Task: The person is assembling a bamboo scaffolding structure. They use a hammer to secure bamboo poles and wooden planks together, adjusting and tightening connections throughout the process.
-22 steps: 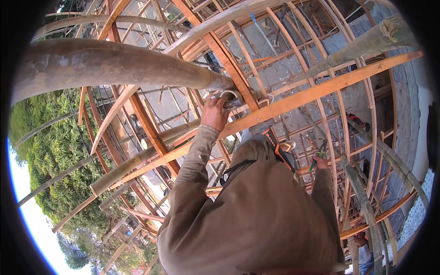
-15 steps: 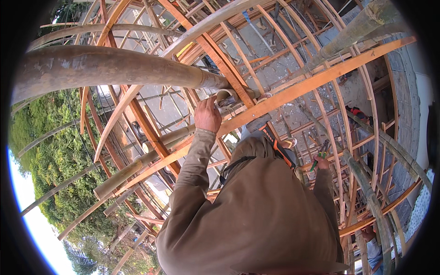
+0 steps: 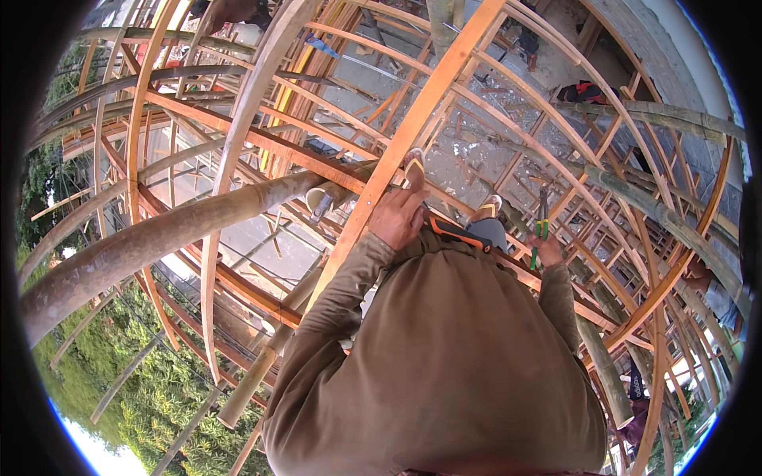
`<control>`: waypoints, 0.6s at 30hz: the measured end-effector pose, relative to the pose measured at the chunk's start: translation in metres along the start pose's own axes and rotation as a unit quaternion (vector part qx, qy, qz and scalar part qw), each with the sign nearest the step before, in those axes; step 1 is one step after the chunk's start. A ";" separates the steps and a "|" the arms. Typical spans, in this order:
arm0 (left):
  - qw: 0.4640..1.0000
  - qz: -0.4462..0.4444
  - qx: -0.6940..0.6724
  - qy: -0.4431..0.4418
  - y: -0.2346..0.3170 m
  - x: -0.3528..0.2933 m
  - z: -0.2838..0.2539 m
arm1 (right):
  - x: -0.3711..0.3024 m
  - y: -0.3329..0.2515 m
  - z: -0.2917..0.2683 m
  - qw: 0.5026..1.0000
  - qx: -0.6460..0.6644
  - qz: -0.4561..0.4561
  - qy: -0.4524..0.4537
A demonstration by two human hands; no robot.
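Note:
My left hand (image 3: 397, 220) is in front of my waist, beside an orange-brown wooden beam (image 3: 401, 151). Its fingers are bent together, and what they hold, if anything, is hidden. At my waist, close to that hand, sits a tool with an orange-and-black handle (image 3: 459, 235); its head is out of sight. Held out to the right, my right hand (image 3: 549, 252) is closed round the green handles of pliers (image 3: 542, 216), jaws pointing up. Left of the beam, a thick bamboo pole (image 3: 182, 220) comes in near a cut bamboo end (image 3: 321, 198).
Curved wooden strips and bamboo poles form an open lattice around me. My sandalled feet (image 3: 487, 208) show below, above a littered floor (image 3: 468, 151). A grey roof (image 3: 675, 55) lies at the far right, trees (image 3: 159, 397) at the left. Another person (image 3: 718, 297) is at the right edge.
My left hand has left the bamboo end by the beam and come to my waist. My view has turned, so the beam stands steeper. The pliers stay in my right hand.

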State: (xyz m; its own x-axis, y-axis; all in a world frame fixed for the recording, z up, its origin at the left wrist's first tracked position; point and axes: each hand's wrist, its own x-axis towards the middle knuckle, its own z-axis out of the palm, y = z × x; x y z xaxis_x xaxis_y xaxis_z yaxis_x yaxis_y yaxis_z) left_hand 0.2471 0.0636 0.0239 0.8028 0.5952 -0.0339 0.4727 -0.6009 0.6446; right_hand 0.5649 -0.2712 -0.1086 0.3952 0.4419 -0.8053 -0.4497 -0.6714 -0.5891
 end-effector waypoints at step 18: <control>0.898 0.158 0.221 -0.346 -0.050 -0.011 0.103 | -0.055 0.067 0.011 0.972 -0.132 -0.074 0.180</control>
State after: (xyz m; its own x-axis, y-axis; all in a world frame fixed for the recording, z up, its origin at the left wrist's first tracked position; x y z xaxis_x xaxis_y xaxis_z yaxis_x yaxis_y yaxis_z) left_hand 0.2521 0.0325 -0.0868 0.8833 -0.0242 -0.4681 0.1577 -0.9251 0.3454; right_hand 0.5040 -0.3339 -0.1049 0.7157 0.3404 -0.6098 -0.1639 -0.7670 -0.6204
